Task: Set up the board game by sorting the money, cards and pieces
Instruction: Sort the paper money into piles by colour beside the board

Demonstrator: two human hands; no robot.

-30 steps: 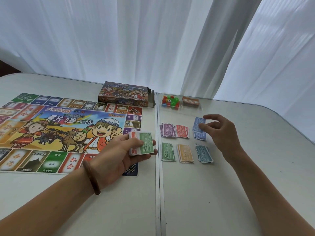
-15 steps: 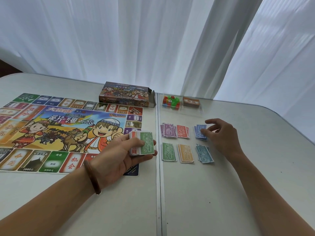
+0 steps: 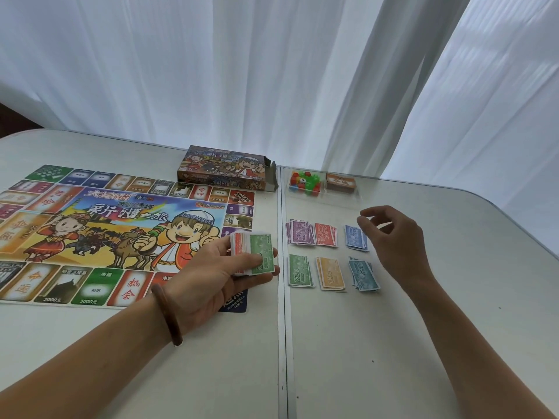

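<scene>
Sorting play money beside the game board (image 3: 115, 234).
My left hand (image 3: 211, 276) grips a mixed stack of notes (image 3: 255, 252), green on top, over the board's near corner. My right hand (image 3: 390, 234) hovers empty, fingers loosely curled, just above the blue pile (image 3: 356, 237) on the tabletop (image 3: 393, 343).

Purple notes (image 3: 301, 232), red notes (image 3: 326, 234), green notes (image 3: 300, 271), orange notes (image 3: 331, 273), white curtain (image 3: 242, 71)

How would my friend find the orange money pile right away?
Right of the colourful game board, on the white table, six piles of play money lie in two rows. The orange pile is the middle of the nearer row, between the green pile and the teal pile, and the only orange-yellow one.
</scene>
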